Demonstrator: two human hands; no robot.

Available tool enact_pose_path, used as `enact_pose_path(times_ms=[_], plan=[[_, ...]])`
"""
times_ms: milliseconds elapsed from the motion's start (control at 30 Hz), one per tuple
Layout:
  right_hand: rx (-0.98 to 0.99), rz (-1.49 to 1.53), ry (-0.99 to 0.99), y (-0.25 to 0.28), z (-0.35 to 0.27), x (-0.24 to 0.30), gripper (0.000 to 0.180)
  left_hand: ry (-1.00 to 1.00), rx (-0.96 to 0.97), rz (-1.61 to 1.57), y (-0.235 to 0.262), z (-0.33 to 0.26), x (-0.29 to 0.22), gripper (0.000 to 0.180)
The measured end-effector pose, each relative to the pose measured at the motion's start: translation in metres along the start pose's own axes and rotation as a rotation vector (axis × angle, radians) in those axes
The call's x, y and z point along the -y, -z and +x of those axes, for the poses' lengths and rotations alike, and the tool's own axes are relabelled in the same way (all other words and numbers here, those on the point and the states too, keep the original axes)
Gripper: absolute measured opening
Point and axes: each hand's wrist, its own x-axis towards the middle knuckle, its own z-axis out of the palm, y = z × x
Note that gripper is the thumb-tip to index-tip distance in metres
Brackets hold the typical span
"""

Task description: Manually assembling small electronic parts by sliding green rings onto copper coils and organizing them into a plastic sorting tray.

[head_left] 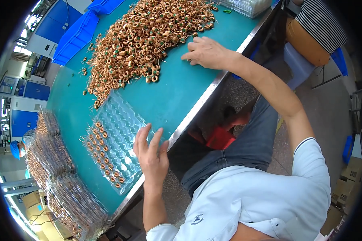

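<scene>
Reaching across the desk [177,92], we are working two spots at once. Our right hand [205,52] is resting at the near fringe of the coil pile [145,40], close to the desk's metal edge, fingers curled down on the surface; whether a coil is pinched underneath we cannot tell. Our left hand [151,154] is hovering spread wide, holding nothing, over the near end of the clear tray [120,132], which is lying by the same edge. The tray is only partly loaded: coils are filling the rows along its far side, while the pockets nearer us are showing empty. So we are judging this as the pick-and-load step, early to midway on this tray. The next move, as we read it, is calling for a clean pinch on a single coil out of that tangle, then seating it in an open pocket while the left hand is steadying the tray. Filled trays [56,176] are stacking up at the desk's left end.
</scene>
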Motion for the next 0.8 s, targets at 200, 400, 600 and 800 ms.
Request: enact_pose_path(times_ms=[200,400,600,800], plan=[[-0.041,0.715,-0.354,0.033,0.005,0.025,0.013,0.098,-0.077,-0.734,-0.032,0.019,-0.030,0.039],[-0.058,1.374,-0.415,0.041,-0.056,0.112,0.018,0.179,0.054,-0.743,-0.045,0.047,-0.056,0.037],[-0.164,1.095,-0.379,0.033,-0.110,0.133,0.015,0.052,0.168,-0.627,-0.070,0.033,-0.060,0.020],[-0.230,1.346,-0.486,0.030,-0.144,0.139,0.010,0.044,0.295,-0.711,-0.073,0.035,-0.069,0.016]])
